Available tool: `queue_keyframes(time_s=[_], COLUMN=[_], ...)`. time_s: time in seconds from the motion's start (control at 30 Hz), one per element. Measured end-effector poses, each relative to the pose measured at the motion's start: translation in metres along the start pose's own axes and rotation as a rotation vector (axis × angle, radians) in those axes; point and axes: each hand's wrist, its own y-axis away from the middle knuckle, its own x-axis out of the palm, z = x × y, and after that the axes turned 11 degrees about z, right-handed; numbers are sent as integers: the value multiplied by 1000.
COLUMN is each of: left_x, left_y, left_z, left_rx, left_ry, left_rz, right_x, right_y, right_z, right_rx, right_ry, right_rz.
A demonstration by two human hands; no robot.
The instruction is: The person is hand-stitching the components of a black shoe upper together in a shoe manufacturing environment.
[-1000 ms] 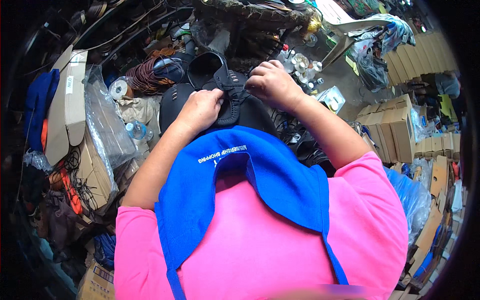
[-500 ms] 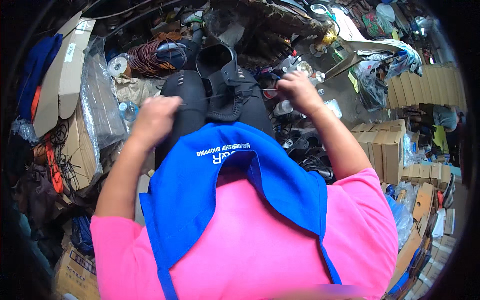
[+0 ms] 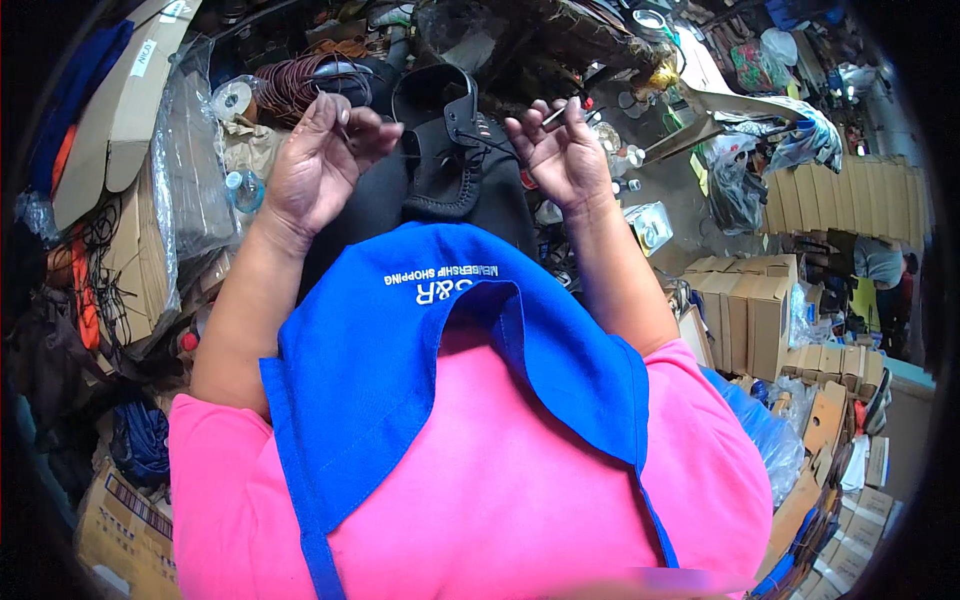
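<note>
Palms turn up, off the shoe [image 3: 440, 190]; left hand [image 3: 322, 165] half-curled, hold unclear; right hand [image 3: 568, 165] now has fingers around a thin tool [image 3: 553, 116].

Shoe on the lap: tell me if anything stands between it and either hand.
Nothing visible blocks the left hand or right hand from the shoe; only a thin dark lace runs from it toward the right hand.

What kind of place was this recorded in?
Probably a small, crowded shoemaking or repair workshop. A black shoe-like piece with a stitched edge sits in front of the person, a bundle of brown cord lies beyond, and cardboard boxes are stacked to the right.
</note>
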Motion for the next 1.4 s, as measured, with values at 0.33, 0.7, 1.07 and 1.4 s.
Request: queue_keyframes(time_s=[0.33, 0.7, 1.07, 1.4], left_x=[-28, -22, -26, -28], left_y=[34, -66, -79, -76], left_z=[-14, 53, 52, 50], left_rx=[-95, -331, -375, -503], left_ry=[-555, -1421, -1506, -1505], left_rz=[-348, 18, 208, 382], right_x=[-60, -16, -29, -34], right_y=[28, -13, -20, 5], right_z=[64, 13, 7, -6], right_rx=[-80, -29, -32, -148], right_ry=[845, 1668, 1580, 1645], right_rz=[-98, 517, 595, 488])
